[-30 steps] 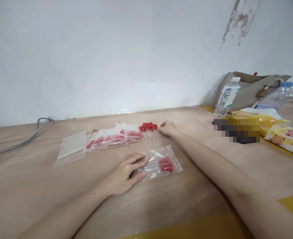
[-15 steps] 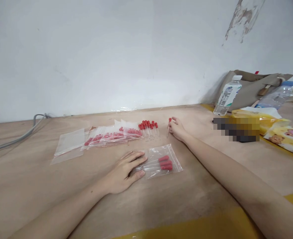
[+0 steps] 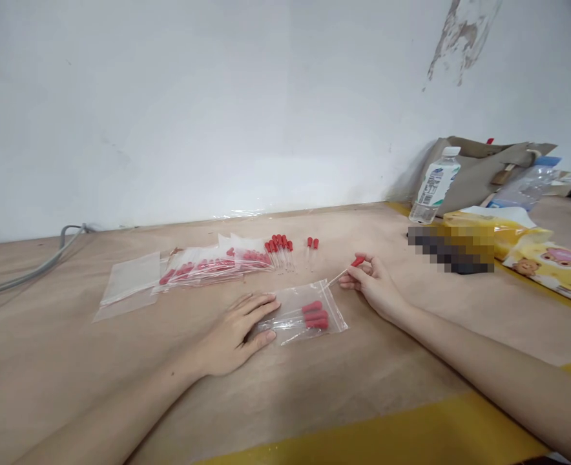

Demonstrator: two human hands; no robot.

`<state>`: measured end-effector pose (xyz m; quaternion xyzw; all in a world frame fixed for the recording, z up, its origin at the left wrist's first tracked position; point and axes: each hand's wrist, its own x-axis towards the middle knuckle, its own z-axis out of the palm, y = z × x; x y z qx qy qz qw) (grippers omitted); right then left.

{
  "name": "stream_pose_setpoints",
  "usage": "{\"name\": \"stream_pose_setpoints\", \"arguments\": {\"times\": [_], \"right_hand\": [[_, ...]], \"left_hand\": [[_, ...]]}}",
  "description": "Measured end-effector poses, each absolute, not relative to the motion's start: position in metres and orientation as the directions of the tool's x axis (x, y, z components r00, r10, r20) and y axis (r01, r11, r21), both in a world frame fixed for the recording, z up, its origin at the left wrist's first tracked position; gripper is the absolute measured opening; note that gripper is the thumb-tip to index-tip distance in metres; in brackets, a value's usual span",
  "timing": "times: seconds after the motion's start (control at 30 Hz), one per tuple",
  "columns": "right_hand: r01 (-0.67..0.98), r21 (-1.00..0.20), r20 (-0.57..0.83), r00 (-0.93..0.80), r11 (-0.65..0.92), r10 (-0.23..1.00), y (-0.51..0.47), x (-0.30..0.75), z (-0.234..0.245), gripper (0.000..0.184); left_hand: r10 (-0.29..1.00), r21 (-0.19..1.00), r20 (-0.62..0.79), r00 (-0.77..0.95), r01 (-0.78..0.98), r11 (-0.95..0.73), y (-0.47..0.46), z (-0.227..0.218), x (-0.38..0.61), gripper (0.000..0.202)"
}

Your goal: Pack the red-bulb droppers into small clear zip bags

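My left hand (image 3: 239,332) lies with fingers spread over the left end of a clear zip bag (image 3: 292,297), touching it. Inside that bag lie several glass droppers with red rubber bulbs (image 3: 316,319), bulbs toward the right-hand end. Between thumb and fingers, my right hand (image 3: 370,284) pinches another dropper (image 3: 357,261) by its red bulb. Its thin glass tube slants down left to the bag's zip edge; whether the tip is inside I cannot tell. Behind the bag stands a cluster of loose droppers (image 3: 279,245), and two more droppers (image 3: 313,244) sit apart on its right.
Filled bags (image 3: 203,266) overlap at left, beside flat empty bags (image 3: 128,278). A grey cable (image 3: 38,268) runs along the far left. To the right are a water bottle (image 3: 435,187), a grey bag (image 3: 479,174), a yellow tissue pack (image 3: 551,265) and a pixelated dark object (image 3: 453,252).
My right hand has brought the dropper from beside the cluster toward the bag, tilting it. Two droppers now stand separate from the cluster. My left hand stays on the bag; the view shifts slightly.
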<state>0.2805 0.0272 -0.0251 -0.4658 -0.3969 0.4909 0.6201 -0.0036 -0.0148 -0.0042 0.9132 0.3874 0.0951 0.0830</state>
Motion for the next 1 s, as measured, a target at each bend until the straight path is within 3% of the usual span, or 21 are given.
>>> {"name": "stream_pose_setpoints", "arguments": {"times": [0.17,0.27,0.37,0.47,0.57,0.7,0.83,1.0], "right_hand": [[-0.242,-0.970,-0.033,-0.003,-0.033,0.999,0.021,0.279,-0.025,0.024],[-0.055,-0.998,-0.021,-0.135,-0.028,0.991,0.021,0.284,-0.027,0.025],[0.198,-0.974,0.046,-0.312,0.112,0.949,0.023,0.291,-0.028,0.025],[0.324,-0.891,0.166,-0.417,0.317,0.894,0.026,0.293,-0.027,0.026],[0.328,-0.829,0.291,-0.440,0.454,0.850,0.025,0.291,-0.026,0.024],[0.291,-0.811,0.364,-0.429,0.508,0.827,0.023,0.289,-0.024,0.017],[0.346,-0.784,0.349,-0.441,0.515,0.827,0.023,0.280,-0.025,0.014],[0.458,-0.787,0.285,-0.326,0.414,0.901,0.024,0.262,-0.030,0.014]], "left_hand": [[0.719,0.251,0.125,0.683,0.680,-0.689,-0.015,-0.003,-0.003,0.047],[0.719,0.261,0.134,0.682,0.676,-0.689,-0.016,-0.002,-0.003,0.047],[0.720,0.263,0.139,0.680,0.676,-0.689,-0.016,-0.002,-0.003,0.047],[0.713,0.270,0.148,0.685,0.666,-0.696,-0.015,-0.003,-0.003,0.047],[0.714,0.277,0.158,0.682,0.663,-0.695,-0.015,-0.004,-0.002,0.046],[0.712,0.278,0.159,0.684,0.661,-0.697,-0.016,-0.003,-0.002,0.046],[0.720,0.264,0.144,0.678,0.675,-0.689,-0.016,-0.002,-0.001,0.047],[0.719,0.259,0.141,0.680,0.675,-0.690,-0.014,-0.004,-0.002,0.046]]}}
